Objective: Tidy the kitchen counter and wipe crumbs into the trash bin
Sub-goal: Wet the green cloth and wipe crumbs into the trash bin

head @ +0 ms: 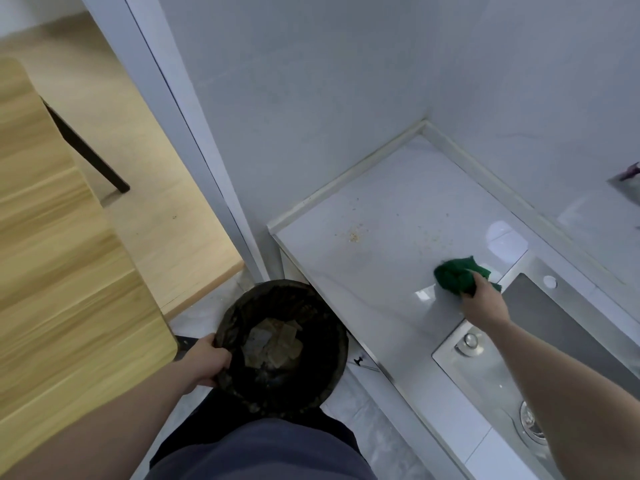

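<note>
A round black trash bin (pixel 329 327) with a dark liner and some paper scraps inside sits beside the white counter (pixel 363 278), below its left edge. My left hand (pixel 206 358) grips the bin's near left rim. My right hand (pixel 483 299) holds a bunched green cloth (pixel 453 277) pressed on the counter near the sink. Crumbs (pixel 354 236) lie in a small pile and scattered specks toward the counter's far left corner.
A steel sink (pixel 491 372) with a drain and a dark cover fills the counter's right side. A wooden table (pixel 52 258) with a black leg stands at the left. A white wall and door frame (pixel 194 133) rise behind the bin.
</note>
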`<state>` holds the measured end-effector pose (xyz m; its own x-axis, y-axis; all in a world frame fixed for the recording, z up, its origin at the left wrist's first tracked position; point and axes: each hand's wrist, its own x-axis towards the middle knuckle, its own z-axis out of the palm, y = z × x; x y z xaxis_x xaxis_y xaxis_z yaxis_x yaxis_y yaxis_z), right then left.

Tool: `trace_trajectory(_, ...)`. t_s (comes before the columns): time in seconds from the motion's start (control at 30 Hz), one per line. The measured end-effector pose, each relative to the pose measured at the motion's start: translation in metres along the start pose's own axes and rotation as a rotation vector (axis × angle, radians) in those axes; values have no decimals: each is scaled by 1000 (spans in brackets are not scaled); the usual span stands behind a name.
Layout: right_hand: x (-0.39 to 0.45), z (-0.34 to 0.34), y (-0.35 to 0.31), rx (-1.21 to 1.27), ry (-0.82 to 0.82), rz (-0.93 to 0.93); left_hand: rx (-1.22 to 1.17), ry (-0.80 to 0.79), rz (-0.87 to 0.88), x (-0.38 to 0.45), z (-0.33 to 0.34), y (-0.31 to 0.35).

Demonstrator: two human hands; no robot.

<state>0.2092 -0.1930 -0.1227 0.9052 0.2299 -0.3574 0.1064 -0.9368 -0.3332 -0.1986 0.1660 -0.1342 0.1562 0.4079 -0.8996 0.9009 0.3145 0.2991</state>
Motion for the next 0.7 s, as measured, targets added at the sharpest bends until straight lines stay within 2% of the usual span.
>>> trace_trajectory(0.1, -9, 20, -4, 84, 35, 68, 29, 3, 5, -4, 1, 1)
trace_trajectory(0.2, -28, 40, -20, 105, 39, 32, 34, 4, 12, -7, 1, 2)
trace_trajectory(0.37, -88, 81, -68, 48, 4, -164, 33, 5, 18, -9, 2, 2)
trace_trajectory(0.57, -167, 141, -158, 166, -270, -498, 24, 9, 21, -9, 3, -2)
trace_trajectory(0.7, -169, 141, -186, 299, -219, -522, 15, 17, 28, -9, 4, -5)
